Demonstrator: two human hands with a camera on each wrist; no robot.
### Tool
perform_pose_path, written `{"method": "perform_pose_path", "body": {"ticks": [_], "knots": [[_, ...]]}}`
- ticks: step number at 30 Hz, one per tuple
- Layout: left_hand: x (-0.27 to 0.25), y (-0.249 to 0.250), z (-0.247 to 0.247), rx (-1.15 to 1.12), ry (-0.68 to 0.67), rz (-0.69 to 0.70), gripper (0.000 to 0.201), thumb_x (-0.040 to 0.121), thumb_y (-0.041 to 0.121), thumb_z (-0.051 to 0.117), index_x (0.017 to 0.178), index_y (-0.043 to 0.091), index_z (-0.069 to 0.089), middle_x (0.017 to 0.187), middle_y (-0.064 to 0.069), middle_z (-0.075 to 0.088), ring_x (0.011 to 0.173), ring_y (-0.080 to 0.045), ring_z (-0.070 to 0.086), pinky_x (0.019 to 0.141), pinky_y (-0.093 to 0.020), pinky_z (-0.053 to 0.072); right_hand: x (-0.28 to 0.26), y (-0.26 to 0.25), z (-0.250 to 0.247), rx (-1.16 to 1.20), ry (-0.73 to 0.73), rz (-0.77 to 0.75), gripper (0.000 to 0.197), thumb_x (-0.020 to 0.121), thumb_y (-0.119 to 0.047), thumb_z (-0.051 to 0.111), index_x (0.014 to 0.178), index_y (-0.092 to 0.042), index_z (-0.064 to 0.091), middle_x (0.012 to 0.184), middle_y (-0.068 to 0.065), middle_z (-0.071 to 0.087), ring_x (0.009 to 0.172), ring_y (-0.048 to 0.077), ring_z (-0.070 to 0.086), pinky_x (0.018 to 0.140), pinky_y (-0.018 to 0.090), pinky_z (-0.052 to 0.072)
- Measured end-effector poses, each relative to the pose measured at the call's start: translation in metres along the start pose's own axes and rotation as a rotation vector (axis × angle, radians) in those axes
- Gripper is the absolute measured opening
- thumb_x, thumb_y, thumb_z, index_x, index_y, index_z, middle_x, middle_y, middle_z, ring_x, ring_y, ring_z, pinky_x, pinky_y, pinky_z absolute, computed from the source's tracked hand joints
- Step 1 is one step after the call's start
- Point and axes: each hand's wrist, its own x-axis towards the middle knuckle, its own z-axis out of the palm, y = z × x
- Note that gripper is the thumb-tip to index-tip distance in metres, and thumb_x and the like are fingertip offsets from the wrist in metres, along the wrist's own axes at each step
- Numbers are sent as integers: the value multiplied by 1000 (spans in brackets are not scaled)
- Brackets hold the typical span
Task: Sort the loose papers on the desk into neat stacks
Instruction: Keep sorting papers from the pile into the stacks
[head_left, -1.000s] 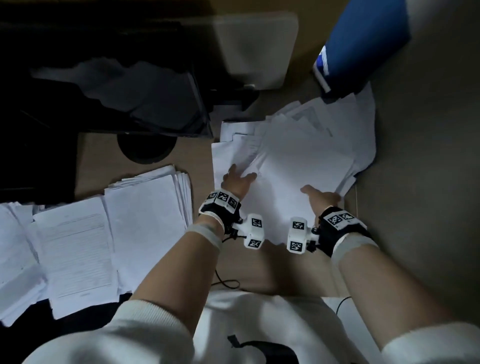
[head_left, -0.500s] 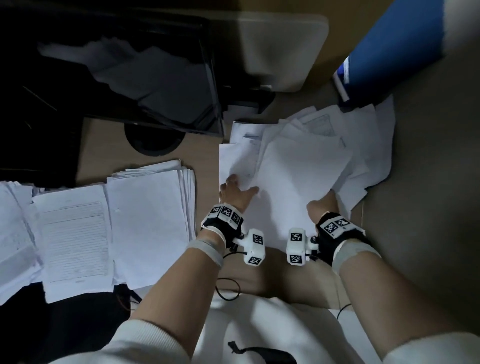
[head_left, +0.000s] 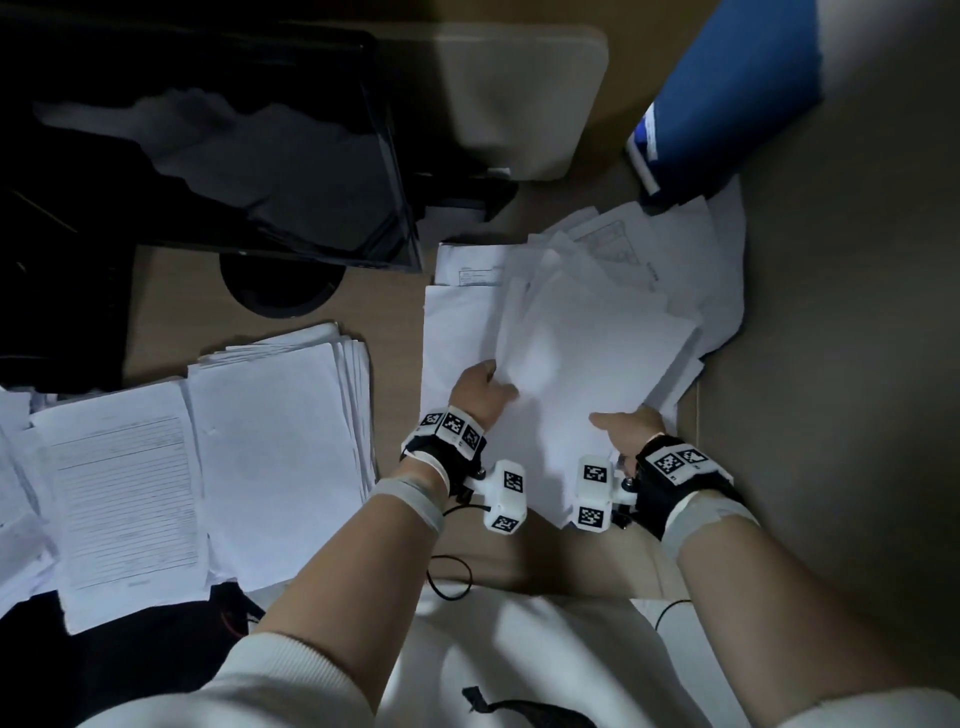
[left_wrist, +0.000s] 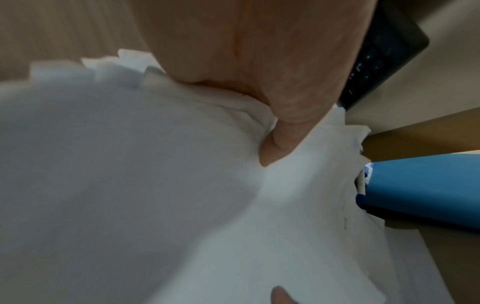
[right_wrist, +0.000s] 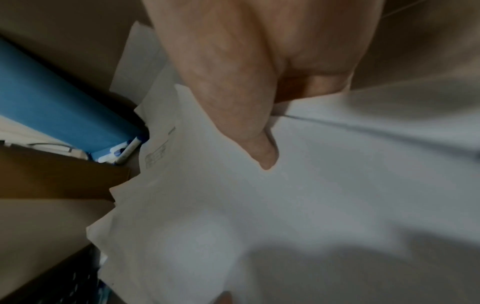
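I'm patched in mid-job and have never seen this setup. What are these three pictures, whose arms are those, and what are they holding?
There is no machine here: a person works with bare hands and wears three cameras. The wide picture comes from a head camera looking down at the desk. The two close, blurry ones come from cameras strapped to each wrist, looking along the hand.

The left hand and the right hand both grip the near edges of a fanned, untidy pile of white papers, thumbs on top. The wrist views show each thumb pressed onto the sheets.

To the left lie flatter stacks of paper, one with a lined printed page on top. Behind them is a dark monitor; at the far right, a blue box-like object touches the pile.
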Motion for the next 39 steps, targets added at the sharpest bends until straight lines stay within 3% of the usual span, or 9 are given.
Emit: {"method": "perform_pose_path", "body": {"ticks": [4, 8, 14, 20, 23, 27, 32, 36, 39], "knots": [[3, 10, 5, 286, 199, 75, 32, 80, 33, 71, 110, 23, 70, 139, -2, 53, 130, -32, 44, 103, -44, 41, -5, 12, -14, -128, 88, -22, 51, 94, -18, 63, 137, 5, 46, 132, 19, 58, 116, 35, 59, 88, 36, 46], [-1, 10, -5, 296, 274, 102, 50, 82, 47, 70, 128, 29, 63, 165, 4, 15, 152, -26, 10, 121, -48, 15, -2, 10, -23, -152, 180, -165, 31, 92, -4, 51, 120, -5, 64, 125, 16, 65, 110, 36, 61, 88, 32, 47], [-6, -1, -26, 92, 134, 98, 96, 58, 75, 66, 136, 20, 57, 132, -7, 63, 122, -31, 59, 103, -46, 47, -9, -20, -15, -27, 105, -285, 32, 96, -4, 47, 124, -10, 61, 112, 3, 62, 93, 21, 53, 78, 25, 39], [-9, -9, -33, -129, 99, 123, 24, 91, 23, 70, 98, 1, 75, 98, -15, 74, 91, -25, 68, 83, -29, 52, -9, -22, -9, 32, 88, -279, 44, 102, -13, 41, 146, -9, 43, 145, 6, 49, 121, 26, 51, 98, 28, 38], [-11, -14, -31, -252, 194, 48, 20, 84, 24, 69, 78, 5, 71, 74, -13, 67, 67, -21, 57, 64, -26, 51, -13, -11, -8, 42, 109, -262, 47, 102, -9, 43, 149, -12, 41, 151, 7, 44, 132, 28, 47, 99, 26, 36], [-12, -24, -27, -433, 140, -33, 60, 64, 39, 83, 116, 12, 70, 107, -8, 75, 94, -27, 72, 90, -45, 58, -17, 5, 1, 81, 86, -276, 43, 94, 2, 54, 137, -5, 53, 121, -1, 56, 108, 20, 55, 90, 26, 39], [-17, -34, -17, -357, 84, -28, 103, 73, 15, 87, 151, 18, 21, 128, -2, 53, 116, -24, 56, 105, -44, 46, -4, 15, 15, -45, -81, -200, 40, 81, -9, 72, 120, -7, 62, 121, 15, 66, 98, 25, 61, 86, 32, 50], [-15, -31, -19, -175, 126, -44, 57, 76, 15, 85, 126, 2, 60, 115, -12, 69, 105, -31, 67, 91, -40, 55, 0, -3, 22, 34, 11, -170, 88, 74, -23, 83, 147, -13, 34, 147, 16, 40, 126, 36, 50, 102, 43, 46], [-18, -25, -24, -108, 175, -45, 47, 82, 18, 80, 121, -1, 64, 115, -13, 69, 104, -29, 67, 84, -30, 51, -1, -17, 27, 129, -161, -195, 64, 80, -17, 79, 136, -6, 50, 126, 11, 61, 112, 29, 61, 98, 42, 50]]}}
